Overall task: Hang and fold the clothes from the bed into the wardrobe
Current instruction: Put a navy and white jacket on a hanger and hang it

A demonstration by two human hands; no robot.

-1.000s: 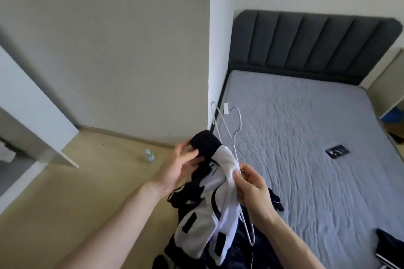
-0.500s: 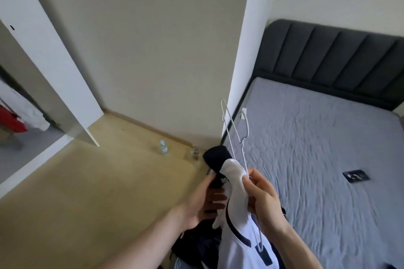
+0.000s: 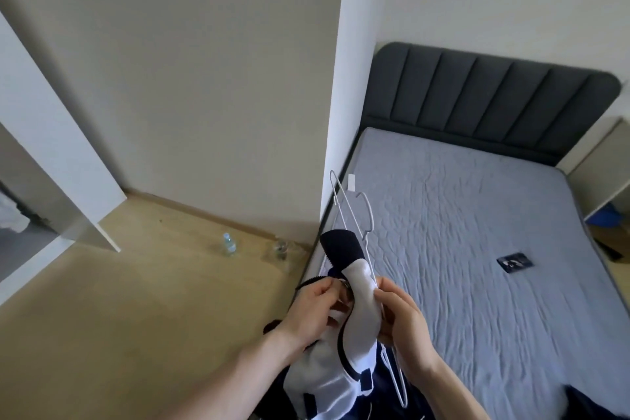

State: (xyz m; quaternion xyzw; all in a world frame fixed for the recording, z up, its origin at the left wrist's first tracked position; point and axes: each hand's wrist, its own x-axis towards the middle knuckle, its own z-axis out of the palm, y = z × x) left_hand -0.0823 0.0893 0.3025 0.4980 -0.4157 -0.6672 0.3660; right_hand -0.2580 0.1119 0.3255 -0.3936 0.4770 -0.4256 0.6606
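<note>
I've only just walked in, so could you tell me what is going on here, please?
A person stands beside the bed, fitting a white and navy jacket onto a white wire hanger. The left hand pinches the fabric near the zip, and the right hand grips jacket and hanger together. It is not yet in the wardrobe.

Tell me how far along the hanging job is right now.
Done: clothes already hang in the wardrobe. In hand: the left hand and right hand both grip a white-and-navy jacket against a white wire hanger. Left: hanging it up, plus dark clothing on the bed.
</note>
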